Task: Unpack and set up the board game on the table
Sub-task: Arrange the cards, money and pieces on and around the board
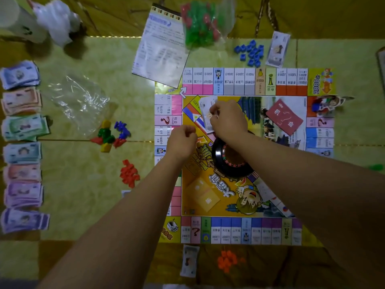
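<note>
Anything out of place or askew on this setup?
Yes. The instruction sheet lies skewed, its near corner covering the far-left corner square of the board. A bag of green and red pieces overlaps the sheet's far edge. One green piece lies alone off the board's right side.

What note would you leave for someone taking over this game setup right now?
Right hand grips cards over the board; left hand is curled beside it, contents unseen.
Done: board laid flat, money sorted in stacks at the left, red deck and wheel on the board.
Left: place the held cards; the bag at the top holds green and red pieces; pawns lie loose off the board.
</note>
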{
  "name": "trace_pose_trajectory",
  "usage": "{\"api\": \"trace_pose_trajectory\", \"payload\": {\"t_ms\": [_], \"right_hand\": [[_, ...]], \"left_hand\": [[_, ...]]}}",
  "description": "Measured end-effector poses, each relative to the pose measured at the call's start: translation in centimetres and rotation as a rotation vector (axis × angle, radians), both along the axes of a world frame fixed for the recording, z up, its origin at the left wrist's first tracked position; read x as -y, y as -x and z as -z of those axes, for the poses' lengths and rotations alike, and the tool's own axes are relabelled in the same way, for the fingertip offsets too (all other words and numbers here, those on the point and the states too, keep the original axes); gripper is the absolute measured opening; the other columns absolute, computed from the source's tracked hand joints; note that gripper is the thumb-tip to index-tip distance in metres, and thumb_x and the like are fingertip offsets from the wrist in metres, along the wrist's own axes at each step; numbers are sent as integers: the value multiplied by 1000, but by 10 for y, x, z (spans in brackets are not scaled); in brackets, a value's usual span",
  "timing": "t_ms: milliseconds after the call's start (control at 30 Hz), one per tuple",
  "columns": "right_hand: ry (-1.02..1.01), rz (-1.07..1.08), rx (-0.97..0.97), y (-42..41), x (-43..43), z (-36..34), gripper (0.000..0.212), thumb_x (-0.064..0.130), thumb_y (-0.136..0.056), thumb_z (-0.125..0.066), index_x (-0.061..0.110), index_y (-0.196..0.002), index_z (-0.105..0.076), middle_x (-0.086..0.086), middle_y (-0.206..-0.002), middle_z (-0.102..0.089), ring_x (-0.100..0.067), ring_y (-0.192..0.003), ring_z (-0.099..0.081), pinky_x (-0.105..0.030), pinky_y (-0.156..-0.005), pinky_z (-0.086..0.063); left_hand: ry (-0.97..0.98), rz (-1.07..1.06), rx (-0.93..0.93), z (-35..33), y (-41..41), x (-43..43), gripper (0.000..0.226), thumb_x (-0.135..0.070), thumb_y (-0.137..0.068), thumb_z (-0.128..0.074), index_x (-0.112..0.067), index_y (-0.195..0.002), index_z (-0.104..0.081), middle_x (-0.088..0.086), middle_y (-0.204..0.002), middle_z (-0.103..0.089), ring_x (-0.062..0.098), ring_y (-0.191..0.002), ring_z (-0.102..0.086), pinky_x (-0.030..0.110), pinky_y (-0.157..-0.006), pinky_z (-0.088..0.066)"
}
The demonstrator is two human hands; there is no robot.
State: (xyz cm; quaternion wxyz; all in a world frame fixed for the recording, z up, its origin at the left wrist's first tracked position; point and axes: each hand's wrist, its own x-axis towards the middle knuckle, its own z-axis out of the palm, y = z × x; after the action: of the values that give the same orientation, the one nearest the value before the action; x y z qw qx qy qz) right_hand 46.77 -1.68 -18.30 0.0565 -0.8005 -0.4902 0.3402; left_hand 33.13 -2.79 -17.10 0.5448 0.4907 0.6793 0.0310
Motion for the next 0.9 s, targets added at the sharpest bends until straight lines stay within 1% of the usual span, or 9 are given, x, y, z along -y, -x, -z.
{"api": "trace_pose_trajectory", "payload": {"t_ms": [67,100,167,300,367,500,633,767,900], "right_hand": [[18,10,-7,3,2,-3,28,15,-92,-53,16,-117,-65,-13,-124,-49,-33,-100,-57,-31,-71,-39],[-3,14,-20,5,4,-7,28,16,-92,-53,16,-118,-65,-13,-124,-50,-32,-102,-57,-32,-73,-41],[-59,13,-70,12,9,-15,26,14,-90,-53,17,-114,-65,-12,-120,-53,-30,-100,-56,-33,-73,-43],[-75,-81,-202,43,36,-34,24,9,-87,-50,16,-104,-65,-11,-103,-64,-26,-88,-60,-38,-73,-50],[-16,-148,-281,68,53,-43,23,9,-88,-50,17,-104,-65,-9,-95,-66,-24,-80,-59,-39,-71,-50],[42,-301,-410,131,85,-52,25,9,-87,-53,18,-106,-68,-2,-90,-64,-19,-84,-58,-29,-74,-45],[26,-415,-488,210,109,-50,29,7,-86,-54,17,-110,-68,0,-107,-68,-10,-82,-54,-25,-76,-43],[-30,-442,-409,283,123,-38,36,11,-85,-52,25,-116,-63,1,-118,-66,-21,-95,-60,-31,-84,-46],[76,-478,-272,345,131,-14,37,16,-89,-53,18,-126,-56,-8,-128,-59,-29,-112,-57,-38,-93,-45]], "left_hand": [[-14,26,0,-6,3,5,39,-11,-96,-48,-6,-135,-52,11,-133,-57,23,-116,-55,35,-100,-44],[-26,16,5,-8,7,9,41,-12,-95,-50,-7,-136,-51,10,-134,-56,24,-121,-53,36,-103,-43],[-52,-42,17,-12,16,17,36,-11,-93,-53,-7,-129,-57,10,-128,-60,23,-117,-56,37,-102,-44],[-140,-155,-53,-22,52,46,24,-10,-90,-54,-13,-109,-67,6,-111,-68,23,-102,-62,35,-90,-49],[-193,-152,-116,-28,81,64,25,-9,-89,-54,-14,-110,-67,6,-112,-67,24,-102,-62,33,-88,-48],[-230,-181,-312,-30,145,99,32,-12,-86,-57,-14,-118,-66,13,-121,-59,29,-107,-58,30,-87,-42],[-186,-148,-438,-24,221,124,35,-14,-88,-55,-15,-123,-62,16,-126,-54,32,-115,-53,34,-92,-41],[-207,49,-564,-17,287,141,42,-16,-89,-54,-11,-131,-53,14,-129,-52,33,-119,-46,39,-97,-37],[-239,265,-380,-5,344,155,47,-11,-85,-56,-5,-131,-52,15,-136,-47,35,-122,-44,40,-103,-36]]}}
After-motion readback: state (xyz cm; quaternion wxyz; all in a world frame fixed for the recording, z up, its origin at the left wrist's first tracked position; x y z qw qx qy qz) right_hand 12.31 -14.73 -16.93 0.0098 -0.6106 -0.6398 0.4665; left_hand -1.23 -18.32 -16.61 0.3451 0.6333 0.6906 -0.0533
